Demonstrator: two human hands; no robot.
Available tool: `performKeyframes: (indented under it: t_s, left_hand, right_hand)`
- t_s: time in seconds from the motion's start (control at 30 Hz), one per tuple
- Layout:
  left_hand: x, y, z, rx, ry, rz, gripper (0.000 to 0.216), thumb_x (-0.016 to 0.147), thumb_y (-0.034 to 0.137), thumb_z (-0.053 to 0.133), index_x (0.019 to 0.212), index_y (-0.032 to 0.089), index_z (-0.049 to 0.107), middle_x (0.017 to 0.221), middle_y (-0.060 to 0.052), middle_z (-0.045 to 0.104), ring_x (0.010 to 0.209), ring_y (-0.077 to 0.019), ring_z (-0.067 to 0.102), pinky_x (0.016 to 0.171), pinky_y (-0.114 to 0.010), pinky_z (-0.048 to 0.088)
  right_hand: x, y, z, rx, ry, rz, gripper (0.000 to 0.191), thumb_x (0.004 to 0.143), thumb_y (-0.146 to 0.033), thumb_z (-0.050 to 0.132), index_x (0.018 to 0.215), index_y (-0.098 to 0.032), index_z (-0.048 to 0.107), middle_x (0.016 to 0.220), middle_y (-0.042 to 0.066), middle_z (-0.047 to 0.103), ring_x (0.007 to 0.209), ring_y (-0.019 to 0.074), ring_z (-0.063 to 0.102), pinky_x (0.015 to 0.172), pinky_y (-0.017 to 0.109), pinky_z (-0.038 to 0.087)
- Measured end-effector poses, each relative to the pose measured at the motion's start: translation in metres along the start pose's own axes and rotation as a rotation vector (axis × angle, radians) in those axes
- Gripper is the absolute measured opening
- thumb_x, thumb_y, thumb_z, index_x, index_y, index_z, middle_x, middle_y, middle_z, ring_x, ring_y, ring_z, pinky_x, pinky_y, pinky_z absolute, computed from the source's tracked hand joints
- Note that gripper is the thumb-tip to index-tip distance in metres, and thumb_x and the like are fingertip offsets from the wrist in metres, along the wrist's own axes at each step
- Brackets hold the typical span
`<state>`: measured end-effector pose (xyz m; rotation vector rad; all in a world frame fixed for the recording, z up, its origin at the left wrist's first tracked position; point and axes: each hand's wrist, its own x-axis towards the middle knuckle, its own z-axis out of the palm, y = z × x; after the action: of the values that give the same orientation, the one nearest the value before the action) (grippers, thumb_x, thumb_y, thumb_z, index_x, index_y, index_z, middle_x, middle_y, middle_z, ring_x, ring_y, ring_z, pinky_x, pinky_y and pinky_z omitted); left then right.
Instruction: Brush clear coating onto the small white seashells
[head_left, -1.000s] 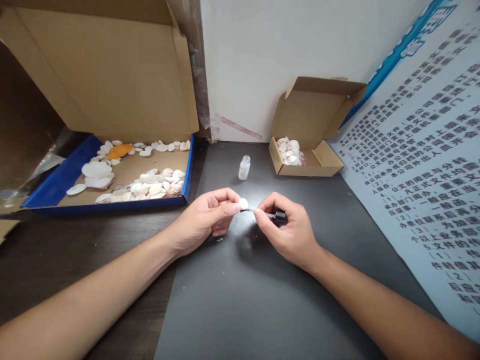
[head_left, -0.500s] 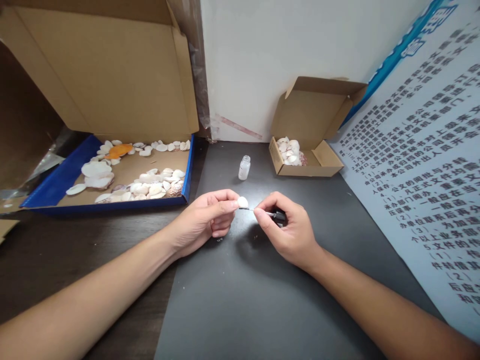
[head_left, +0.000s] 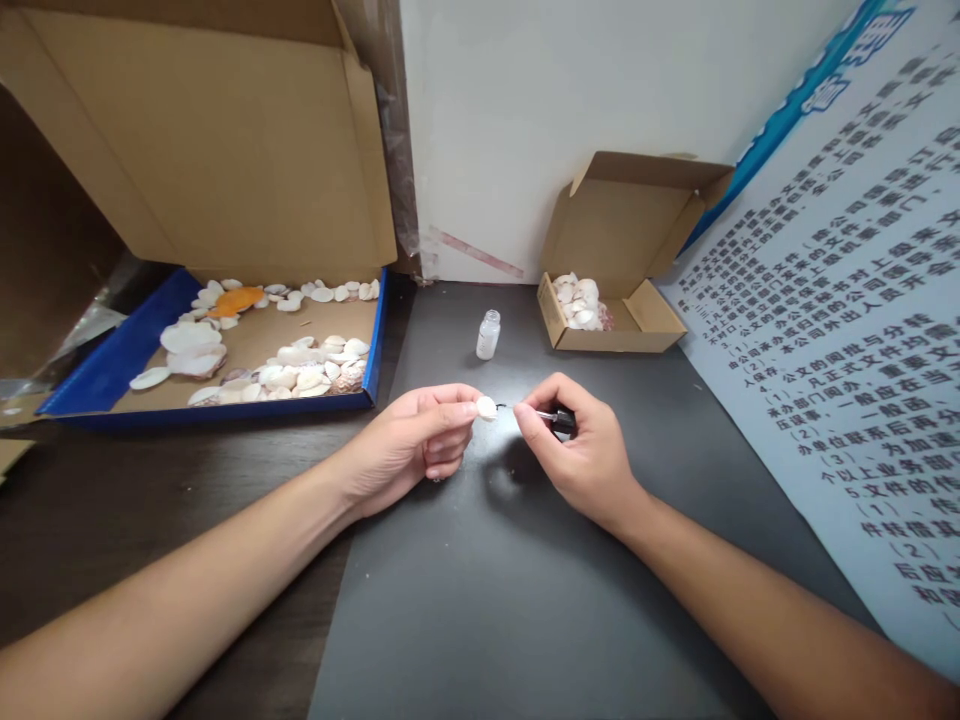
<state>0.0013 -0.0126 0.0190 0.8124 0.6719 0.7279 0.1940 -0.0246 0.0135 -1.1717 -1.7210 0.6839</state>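
Note:
Between the thumb and index finger of my left hand [head_left: 420, 432] is a small white seashell [head_left: 487, 407]. My right hand [head_left: 581, 445] is closed round a black-capped applicator brush [head_left: 564, 422] with a thin metal stem. Its dark tip points left at the shell, close to the shell's right edge; I cannot tell whether they touch. Beyond both hands stands a small uncapped glass bottle [head_left: 488, 336], upright, with whitish contents.
At the left, an open blue-edged cardboard box [head_left: 255, 405] holds several shells and an orange piece [head_left: 236, 301]. A smaller open carton [head_left: 616, 338] with white shells stands at the back right. A printed board [head_left: 817, 330] leans along the right side; a white panel [head_left: 525, 120] rises behind.
My right hand has shifted slightly right and up with the brush. The shell has turned a little in my left hand, which has barely moved.

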Motion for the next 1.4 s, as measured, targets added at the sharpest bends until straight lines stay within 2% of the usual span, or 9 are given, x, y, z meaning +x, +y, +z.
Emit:
performKeyframes:
  t_s: [0.23, 0.33, 0.53, 0.73, 0.97, 1.17, 1.4]
  left_hand:
    - [0.0004, 0.0009, -0.0002, 0.002, 0.033, 0.027, 0.016, 0.084, 0.03, 0.071, 0.087, 0.015, 0.064, 0.053, 0.01, 0.025, 0.047, -0.0053, 0.017, 0.042, -0.016, 0.022]
    - [0.0, 0.001, 0.0, 0.001, 0.017, 0.011, 0.016, 0.085, 0.029, 0.07, 0.086, 0.016, 0.061, 0.054, 0.01, 0.026, 0.048, -0.0053, 0.018, 0.042, -0.015, 0.023]
    - [-0.0005, 0.0008, 0.0001, -0.014, -0.006, -0.018, 0.01, 0.089, 0.025, 0.062, 0.085, 0.017, 0.057, 0.058, 0.008, 0.027, 0.049, -0.0059, 0.021, 0.044, -0.015, 0.022]
    - [0.0, 0.0015, -0.0009, -0.039, 0.0, -0.04, 0.006, 0.09, 0.019, 0.054, 0.084, 0.017, 0.055, 0.057, 0.008, 0.028, 0.049, -0.0064, 0.021, 0.044, -0.016, 0.022]
    - [-0.0004, 0.0012, -0.0013, -0.056, -0.005, -0.051, 0.005, 0.089, 0.017, 0.054, 0.085, 0.015, 0.055, 0.057, 0.007, 0.029, 0.049, -0.0063, 0.023, 0.044, -0.016, 0.023]
    - [0.0001, 0.0007, -0.0012, -0.06, -0.005, -0.051, 0.006, 0.092, 0.017, 0.053, 0.086, 0.015, 0.056, 0.058, 0.008, 0.028, 0.049, -0.0059, 0.023, 0.044, -0.015, 0.024]
    - [0.0016, -0.0014, -0.0044, -0.05, -0.005, -0.026, 0.005, 0.093, 0.019, 0.055, 0.09, 0.015, 0.056, 0.058, 0.008, 0.029, 0.049, -0.0053, 0.024, 0.044, -0.015, 0.025]
  right_hand:
    - [-0.0036, -0.0008, -0.0016, 0.041, -0.009, -0.063, 0.018, 0.086, -0.025, 0.059, 0.071, -0.022, 0.051, 0.06, -0.003, 0.053, 0.054, 0.0112, 0.047, 0.05, 0.024, 0.04]
    - [-0.0025, -0.0006, -0.0003, 0.02, -0.023, -0.047, 0.018, 0.086, -0.024, 0.059, 0.07, -0.022, 0.051, 0.059, -0.004, 0.053, 0.052, 0.0102, 0.046, 0.049, 0.024, 0.038]
    - [0.0, 0.0004, -0.0009, -0.02, 0.039, -0.002, 0.021, 0.084, -0.022, 0.06, 0.067, -0.022, 0.047, 0.057, -0.005, 0.047, 0.049, 0.0092, 0.042, 0.047, 0.023, 0.036]
    - [-0.0024, -0.0004, 0.0005, 0.033, -0.04, -0.053, 0.018, 0.084, -0.021, 0.061, 0.069, -0.021, 0.051, 0.06, -0.004, 0.052, 0.052, 0.0092, 0.045, 0.049, 0.022, 0.037]
    - [0.0, 0.0021, 0.0003, 0.024, -0.003, -0.023, 0.019, 0.084, -0.021, 0.062, 0.07, -0.021, 0.049, 0.058, -0.006, 0.05, 0.05, 0.0082, 0.044, 0.048, 0.021, 0.037]
    - [-0.0028, 0.0, 0.0009, 0.067, -0.08, -0.077, 0.013, 0.083, -0.018, 0.062, 0.074, -0.02, 0.054, 0.061, -0.005, 0.053, 0.051, 0.0074, 0.046, 0.047, 0.019, 0.039]
    - [-0.0006, 0.0018, 0.0003, 0.041, -0.002, -0.048, 0.013, 0.084, -0.017, 0.062, 0.074, -0.02, 0.053, 0.06, -0.006, 0.05, 0.052, 0.0078, 0.048, 0.049, 0.019, 0.041]
